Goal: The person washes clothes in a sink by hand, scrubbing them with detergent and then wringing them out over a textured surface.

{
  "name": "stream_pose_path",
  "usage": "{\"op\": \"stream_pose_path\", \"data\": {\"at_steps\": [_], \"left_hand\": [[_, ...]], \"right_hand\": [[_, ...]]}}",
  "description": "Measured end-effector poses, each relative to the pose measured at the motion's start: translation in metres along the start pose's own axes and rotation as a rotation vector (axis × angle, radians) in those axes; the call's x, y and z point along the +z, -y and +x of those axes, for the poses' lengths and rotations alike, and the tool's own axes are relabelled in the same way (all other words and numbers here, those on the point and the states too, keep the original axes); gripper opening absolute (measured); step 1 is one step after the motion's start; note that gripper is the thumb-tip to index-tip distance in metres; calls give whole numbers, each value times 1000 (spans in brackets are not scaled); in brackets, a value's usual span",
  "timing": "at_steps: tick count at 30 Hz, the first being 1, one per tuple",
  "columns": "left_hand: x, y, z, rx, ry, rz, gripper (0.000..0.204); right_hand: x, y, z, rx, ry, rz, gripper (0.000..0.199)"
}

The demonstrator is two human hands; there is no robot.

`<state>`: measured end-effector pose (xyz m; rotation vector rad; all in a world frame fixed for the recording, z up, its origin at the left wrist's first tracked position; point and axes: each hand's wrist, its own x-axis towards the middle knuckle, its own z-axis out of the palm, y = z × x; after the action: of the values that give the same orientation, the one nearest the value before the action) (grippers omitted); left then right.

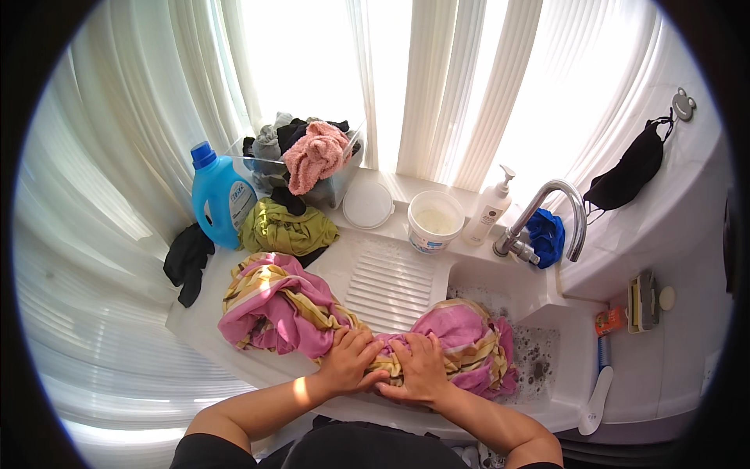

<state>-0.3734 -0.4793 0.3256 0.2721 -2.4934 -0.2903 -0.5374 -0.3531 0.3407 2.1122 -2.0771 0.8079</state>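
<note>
A wet pink and yellow striped cloth (pixel 273 309) lies across the white ribbed washboard (pixel 391 281) and trails into the soapy sink basin (pixel 547 352) on the right. My left hand (pixel 350 361) and my right hand (pixel 418 367) sit side by side, both gripping the twisted middle of this cloth at the sink's front edge. Knuckles face up and the fingers are curled into the fabric.
A blue detergent bottle (pixel 221 195), an olive garment (pixel 285 228), a clear tub of laundry (pixel 308 160), a white bucket (pixel 434 220), a pump bottle (pixel 491 205) and a curved tap (pixel 547 215) line the back. A black cloth (pixel 187 259) hangs at left; brushes (pixel 601 383) lie at right.
</note>
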Motion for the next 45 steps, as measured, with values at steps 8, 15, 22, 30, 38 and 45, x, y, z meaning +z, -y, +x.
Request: {"op": "stream_pose_path", "data": {"at_steps": [8, 15, 22, 30, 38, 45], "left_hand": [[80, 74, 82, -434, -73, 182, 27], [-16, 5, 2, 39, -84, -128, 37], [94, 94, 71, -411, -176, 6, 34], [24, 40, 18, -274, 276, 8, 42], [73, 64, 37, -293, -192, 144, 26], [36, 60, 49, -353, 381, 8, 27]], "right_hand": [[55, -71, 95, 271, -155, 16, 31], [-10, 8, 5, -119, 56, 46, 68], [39, -40, 100, 590, 238, 223, 36], [2, -12, 30, 15, 237, 39, 76], [51, -39, 65, 263, 2, 126, 31], [16, -37, 73, 162, 145, 185, 36]]}}
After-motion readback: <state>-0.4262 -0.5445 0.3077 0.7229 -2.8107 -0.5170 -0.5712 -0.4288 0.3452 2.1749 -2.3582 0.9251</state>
